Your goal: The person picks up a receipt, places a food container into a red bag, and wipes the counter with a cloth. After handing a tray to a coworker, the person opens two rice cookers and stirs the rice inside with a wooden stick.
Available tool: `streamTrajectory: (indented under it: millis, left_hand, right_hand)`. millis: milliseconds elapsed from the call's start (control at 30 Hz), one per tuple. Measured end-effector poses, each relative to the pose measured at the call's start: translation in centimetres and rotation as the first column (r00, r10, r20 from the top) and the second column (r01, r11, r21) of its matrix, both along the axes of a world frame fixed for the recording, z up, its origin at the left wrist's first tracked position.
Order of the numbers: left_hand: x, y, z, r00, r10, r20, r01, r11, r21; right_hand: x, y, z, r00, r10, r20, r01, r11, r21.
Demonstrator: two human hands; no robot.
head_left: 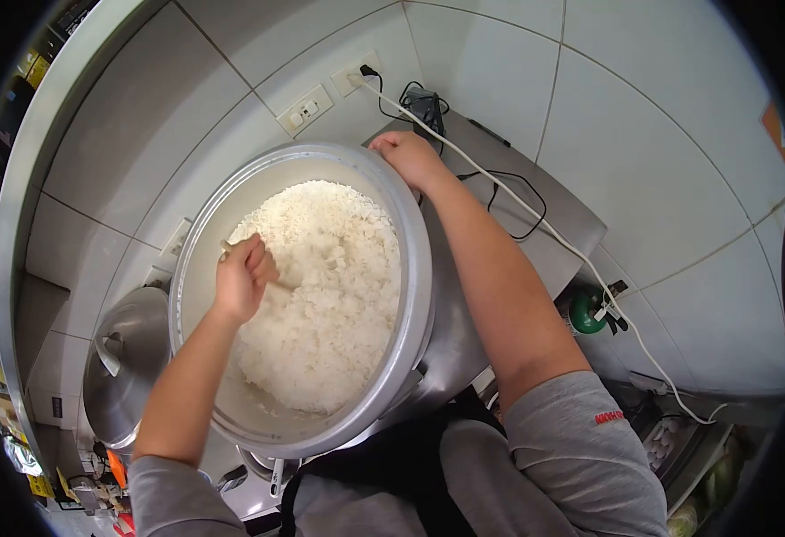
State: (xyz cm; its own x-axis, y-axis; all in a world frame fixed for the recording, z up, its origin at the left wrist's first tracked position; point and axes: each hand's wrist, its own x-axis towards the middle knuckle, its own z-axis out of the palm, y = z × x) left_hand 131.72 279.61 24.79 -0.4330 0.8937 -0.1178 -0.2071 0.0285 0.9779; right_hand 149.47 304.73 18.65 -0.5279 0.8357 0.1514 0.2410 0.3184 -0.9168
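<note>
A big metal pot [418, 259] with a pale inside holds a heap of cooked white rice [339, 268], with steam hazing its middle. My left hand [246, 276] is over the left part of the rice, fingers wrapped round the light-coloured handle of a rice paddle [281, 287]. The paddle's far end is sunk in the rice and hidden. At the far right of the pot, my right hand [408, 159] is closed on the rim, with its fingertips partly out of sight.
A domed metal lid [124, 367] stands left of the pot. Behind are wall sockets [305, 111], a black adapter [425, 109] and a white cable [509, 192] running right across the steel counter [554, 224]. A green cylinder [587, 311] stands lower right.
</note>
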Motion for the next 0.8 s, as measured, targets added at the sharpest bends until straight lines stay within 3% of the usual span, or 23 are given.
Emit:
streamTrajectory:
  millis: [67,133,200,267,333,400,433,533,567,633,667,733,800]
  left_hand:
    - [0.0,-0.5,1.6,0.997,-0.066,-0.031,0.057,0.973,-0.224]
    - [0.8,2.7,1.7,0.989,-0.095,-0.11,0.078,0.986,-0.146]
    - [2.0,7.0,2.0,0.993,-0.109,-0.052,0.116,0.981,0.153]
    - [3.3,10.2,0.2,0.991,-0.072,-0.113,0.103,0.949,0.298]
    - [4.0,9.8,-2.4,0.996,-0.045,-0.083,0.065,0.963,0.263]
    - [3.6,7.0,-4.1,0.97,-0.173,-0.172,0.205,0.96,0.192]
    - [3.4,5.7,-3.5,0.994,-0.066,-0.087,0.078,0.987,0.141]
    - [0.4,1.6,-1.2,0.984,-0.141,0.109,0.14,0.99,0.018]
    - [0.8,1.7,0.1,0.985,-0.142,0.1,0.141,0.99,0.019]
    - [1.8,2.8,2.8,0.986,-0.145,-0.082,0.149,0.988,0.044]
    - [3.0,4.6,4.5,0.991,-0.133,-0.025,0.135,0.98,0.146]
    - [3.5,9.6,5.8,0.977,-0.193,-0.09,0.213,0.91,0.356]
    - [4.1,13.3,3.5,0.985,-0.042,-0.17,0.096,0.942,0.321]
  right_hand:
    - [0.0,-0.1,0.1,1.0,-0.007,-0.008,0.007,1.0,-0.003]
    - [0.1,-0.2,0.1,1.0,-0.016,-0.004,0.016,1.0,-0.005]
    - [0.2,-0.4,0.4,1.0,-0.013,-0.002,0.013,0.999,-0.042]
    - [-0.1,0.0,0.0,1.0,-0.024,0.0,0.024,0.999,0.023]
    - [0.1,0.1,-0.5,1.0,-0.026,0.011,0.025,0.997,0.071]
    - [0.2,-0.3,0.3,1.0,0.001,0.022,0.0,0.999,-0.044]
    - [0.3,-0.4,0.5,1.0,0.003,0.022,-0.002,0.999,-0.042]
    - [0.5,-0.7,1.1,1.0,0.014,0.021,-0.014,1.0,-0.026]
    - [0.4,-0.6,1.1,1.0,0.012,0.018,-0.012,0.999,-0.032]
    - [0.4,-0.4,0.6,1.0,0.0,0.014,0.0,0.999,-0.046]
    - [0.2,-0.2,0.3,1.0,-0.002,0.001,0.002,1.0,-0.027]
    - [0.1,-0.3,0.4,1.0,0.0,-0.009,0.0,1.0,-0.002]
    - [0.6,-0.7,1.0,1.0,0.001,0.014,-0.001,0.998,-0.057]
